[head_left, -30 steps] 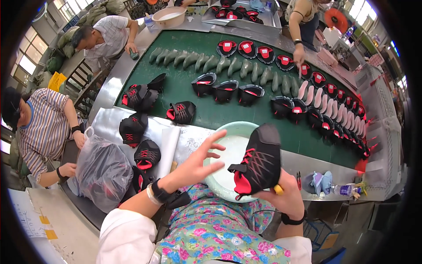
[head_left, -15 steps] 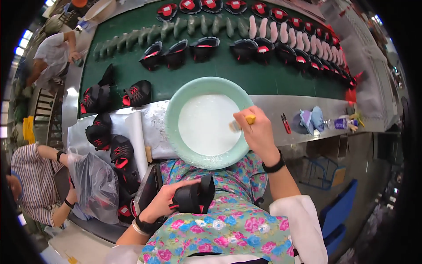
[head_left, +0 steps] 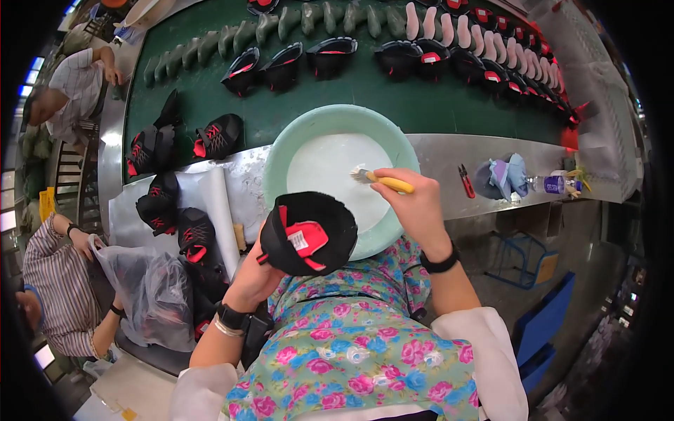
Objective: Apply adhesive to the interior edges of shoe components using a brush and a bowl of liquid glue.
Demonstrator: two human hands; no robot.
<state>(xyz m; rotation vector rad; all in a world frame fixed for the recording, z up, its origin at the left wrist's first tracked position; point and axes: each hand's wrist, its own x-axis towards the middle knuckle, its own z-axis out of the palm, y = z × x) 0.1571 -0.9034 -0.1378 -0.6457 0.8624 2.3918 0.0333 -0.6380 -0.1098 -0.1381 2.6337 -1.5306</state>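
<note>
My left hand (head_left: pixel 254 275) grips a black shoe upper (head_left: pixel 330 217) with a red lining and a white label inside, its opening turned upward. The upper is held over the near left rim of a pale green basin (head_left: pixel 281 156). White liquid (head_left: pixel 319 165) fills much of the basin. My right hand (head_left: pixel 415 207) is closed round the yellow handle of a brush (head_left: pixel 393 184). Pale bristles point left, above the white liquid, at the basin's right side. Part of the left hand's fingers is hidden behind the upper.
Rows of black uppers (head_left: pixel 331 56), green shoe lasts (head_left: pixel 267 27) and pink insoles (head_left: pixel 463 31) line the green table (head_left: pixel 393 98). Pliers (head_left: pixel 466 181) and a bottle (head_left: pixel 551 184) lie at right. At left, a striped-sleeved person holds a plastic bag (head_left: pixel 151 288); another person sits beyond.
My left hand has raised the shoe upper from my lap to the basin's near rim and turned its opening up. The brush has shifted up and left, its bristles now lifted into view.
</note>
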